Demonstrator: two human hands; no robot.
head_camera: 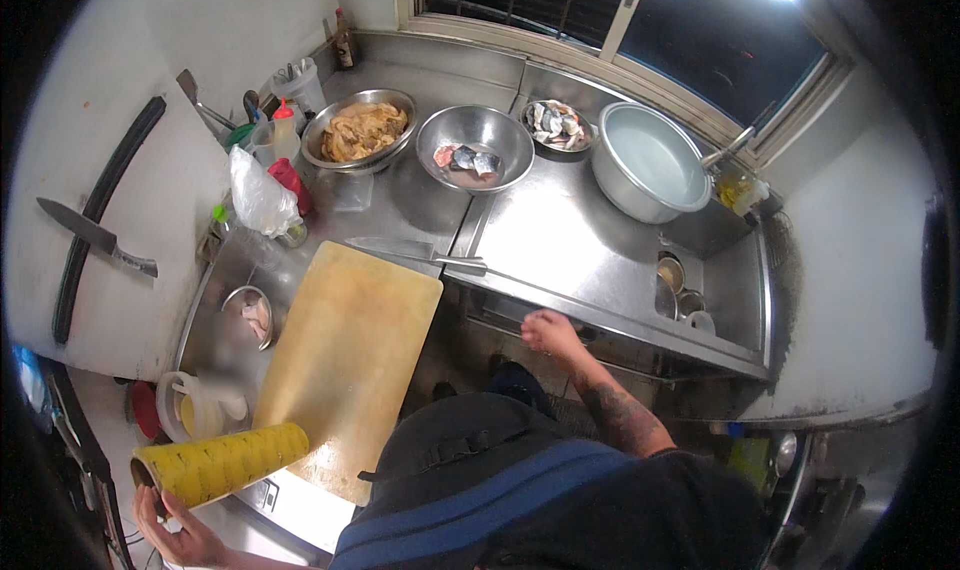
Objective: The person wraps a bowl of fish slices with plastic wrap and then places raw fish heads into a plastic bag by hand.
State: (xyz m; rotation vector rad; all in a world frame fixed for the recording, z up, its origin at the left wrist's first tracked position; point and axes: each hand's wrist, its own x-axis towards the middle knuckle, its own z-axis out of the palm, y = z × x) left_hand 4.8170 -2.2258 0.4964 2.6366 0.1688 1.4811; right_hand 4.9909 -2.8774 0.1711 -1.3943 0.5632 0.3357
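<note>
At the lower left, my left hand (pixel 176 532) grips the near end of a large yellow roll (pixel 225 461) with dark markings, its far end over the lower part of a worn cutting board (pixel 352 345). My right hand (pixel 551 333) is loosely curled with nothing seen in it, in front of the steel counter's edge. Beyond the board lies a kitchen knife (pixel 416 253) with a metal handle. A steel bowl (pixel 476 131) holds pieces of fish (pixel 469 160). A small metal dish (pixel 249 316) with pale pieces of meat or fish sits left of the board.
Along the back stand a bowl of marinated meat (pixel 364 131), a dish of fish pieces (pixel 557 126) and a large metal pot (pixel 651 163). Squeeze bottles (pixel 285 131) and a plastic bag (pixel 259 193) crowd the left. A knife (pixel 97 236) hangs on a wall rack. A sink (pixel 724 285) is right.
</note>
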